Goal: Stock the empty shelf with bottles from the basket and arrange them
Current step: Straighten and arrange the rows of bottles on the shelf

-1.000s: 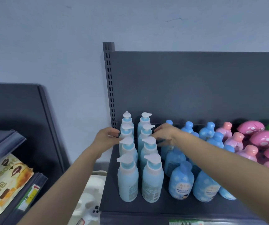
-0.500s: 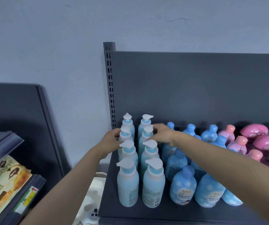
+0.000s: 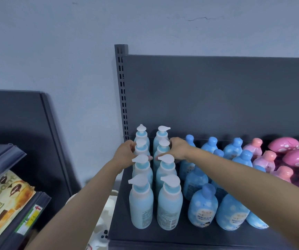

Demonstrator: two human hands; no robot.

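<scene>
Head view: left hand [image 3: 125,154] and right hand [image 3: 178,149] grip far pump bottles [image 3: 141,147], fingers curled. A forearm nudge could topple the near row [image 3: 141,204].

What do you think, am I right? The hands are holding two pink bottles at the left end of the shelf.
Not quite. The head view shows the left hand and right hand holding two pale blue pump bottles, not pink ones, at the left end of the shelf. The pink bottles stand further right, untouched.
</scene>
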